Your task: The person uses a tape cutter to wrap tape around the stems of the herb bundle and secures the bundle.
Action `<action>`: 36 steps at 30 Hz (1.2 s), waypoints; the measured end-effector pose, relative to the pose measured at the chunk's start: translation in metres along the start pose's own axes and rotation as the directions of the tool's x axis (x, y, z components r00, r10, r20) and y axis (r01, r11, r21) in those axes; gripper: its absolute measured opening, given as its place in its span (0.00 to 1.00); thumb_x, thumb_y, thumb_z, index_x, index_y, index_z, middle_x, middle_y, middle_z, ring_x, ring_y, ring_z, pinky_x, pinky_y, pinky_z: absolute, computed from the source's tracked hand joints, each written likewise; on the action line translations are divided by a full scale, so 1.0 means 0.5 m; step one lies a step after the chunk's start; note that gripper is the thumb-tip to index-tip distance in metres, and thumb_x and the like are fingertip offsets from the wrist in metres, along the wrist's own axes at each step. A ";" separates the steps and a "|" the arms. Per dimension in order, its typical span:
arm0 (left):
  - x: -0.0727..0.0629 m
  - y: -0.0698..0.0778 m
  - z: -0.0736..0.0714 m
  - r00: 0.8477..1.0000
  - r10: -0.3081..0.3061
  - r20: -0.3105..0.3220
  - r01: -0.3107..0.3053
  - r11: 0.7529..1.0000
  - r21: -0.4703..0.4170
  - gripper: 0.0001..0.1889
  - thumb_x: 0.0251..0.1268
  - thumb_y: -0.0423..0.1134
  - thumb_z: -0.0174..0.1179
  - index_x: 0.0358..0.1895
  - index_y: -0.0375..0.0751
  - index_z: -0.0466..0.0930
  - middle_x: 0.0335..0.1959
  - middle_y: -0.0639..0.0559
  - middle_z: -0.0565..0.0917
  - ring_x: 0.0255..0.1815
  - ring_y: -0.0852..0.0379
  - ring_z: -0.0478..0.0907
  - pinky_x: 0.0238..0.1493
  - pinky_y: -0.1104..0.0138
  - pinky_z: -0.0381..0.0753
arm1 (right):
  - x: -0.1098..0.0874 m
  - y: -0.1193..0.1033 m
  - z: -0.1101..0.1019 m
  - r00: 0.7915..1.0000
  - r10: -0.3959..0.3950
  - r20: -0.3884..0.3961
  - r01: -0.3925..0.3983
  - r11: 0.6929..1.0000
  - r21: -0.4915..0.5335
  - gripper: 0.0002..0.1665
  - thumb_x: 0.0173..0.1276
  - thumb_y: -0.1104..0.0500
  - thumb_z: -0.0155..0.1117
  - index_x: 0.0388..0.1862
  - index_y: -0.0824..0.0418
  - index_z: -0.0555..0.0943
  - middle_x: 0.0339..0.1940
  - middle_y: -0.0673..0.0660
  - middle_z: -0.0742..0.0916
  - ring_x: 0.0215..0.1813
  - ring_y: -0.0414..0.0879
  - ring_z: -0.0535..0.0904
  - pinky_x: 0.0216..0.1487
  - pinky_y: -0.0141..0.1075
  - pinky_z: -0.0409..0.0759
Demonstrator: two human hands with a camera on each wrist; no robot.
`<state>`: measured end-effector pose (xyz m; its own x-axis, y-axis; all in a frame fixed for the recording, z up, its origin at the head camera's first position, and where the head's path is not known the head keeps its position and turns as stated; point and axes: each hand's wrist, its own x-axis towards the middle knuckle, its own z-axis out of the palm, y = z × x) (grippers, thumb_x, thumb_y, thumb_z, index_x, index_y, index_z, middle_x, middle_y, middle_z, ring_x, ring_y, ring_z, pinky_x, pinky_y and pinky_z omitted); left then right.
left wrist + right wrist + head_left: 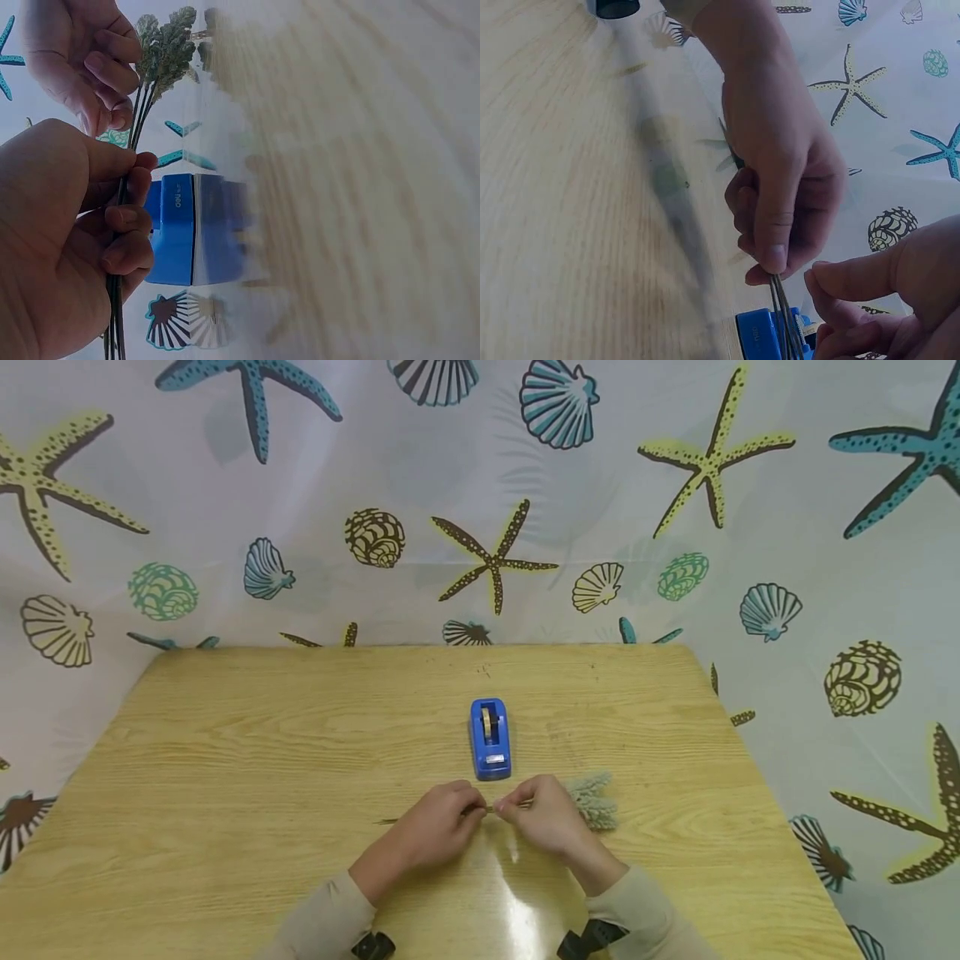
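Several thin brown stems (115,300) with grey-green leafy heads (596,802) form a loose bunch, held level just above the wooden table. My left hand (446,822) pinches the stems between thumb and curled fingers; their bare ends stick out to the left. Beside that grip, nearer the leafy heads, is my right hand (546,817). Its bent fingers and thumb come together right at the stems (781,315). Whether anything thin sits between those fingertips I cannot tell. A blue tape dispenser (491,760) stands just beyond both hands.
The wood-grain table (262,735) reaches back to a white curtain (315,518) printed with starfish and shells, which also hangs along both sides. Black devices (373,945) sit at both wrists, low in the head view.
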<state>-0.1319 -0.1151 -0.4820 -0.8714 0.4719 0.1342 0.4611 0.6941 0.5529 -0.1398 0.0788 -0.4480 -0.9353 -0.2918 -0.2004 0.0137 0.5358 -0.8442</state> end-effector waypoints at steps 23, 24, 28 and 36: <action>0.021 0.009 0.007 0.999 0.013 -0.047 -0.013 1.000 0.003 0.06 0.71 0.41 0.61 0.36 0.45 0.84 0.31 0.59 0.82 0.33 0.65 0.77 0.40 0.69 0.81 | -0.011 0.027 0.029 0.979 -0.129 -0.155 0.085 0.961 -0.262 0.06 0.62 0.54 0.74 0.29 0.53 0.90 0.43 0.53 0.91 0.42 0.47 0.87 0.41 0.39 0.84; 0.019 0.008 0.008 0.999 0.012 -0.044 -0.011 1.000 0.002 0.06 0.71 0.41 0.61 0.35 0.45 0.84 0.31 0.59 0.83 0.33 0.65 0.77 0.40 0.69 0.81 | -0.012 0.031 0.029 0.976 -0.146 -0.160 0.098 0.955 -0.278 0.07 0.62 0.53 0.74 0.28 0.53 0.90 0.43 0.53 0.91 0.35 0.45 0.87 0.33 0.35 0.83; 0.016 0.007 0.007 0.999 0.010 -0.037 -0.010 1.000 0.003 0.06 0.71 0.40 0.61 0.36 0.45 0.85 0.31 0.60 0.83 0.33 0.66 0.77 0.40 0.69 0.80 | -0.012 0.035 0.024 0.960 -0.220 -0.174 0.145 0.920 -0.363 0.12 0.61 0.49 0.75 0.23 0.53 0.86 0.30 0.52 0.90 0.13 0.35 0.68 0.13 0.26 0.62; 0.021 0.008 -0.003 1.000 -0.026 -0.017 0.025 0.997 -0.070 0.08 0.71 0.39 0.61 0.36 0.42 0.87 0.31 0.58 0.84 0.32 0.66 0.77 0.37 0.70 0.79 | -0.001 0.034 0.022 0.901 -0.399 -0.170 0.252 0.800 -0.544 0.15 0.60 0.53 0.76 0.24 0.53 0.76 0.14 0.43 0.77 0.13 0.30 0.56 0.14 0.23 0.53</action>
<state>-0.1395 -0.1080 -0.4771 -0.8859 0.4444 0.1331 0.4262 0.6661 0.6121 -0.1352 0.0792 -0.4679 -0.9082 -0.3423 0.2407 -0.4172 0.7861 -0.4560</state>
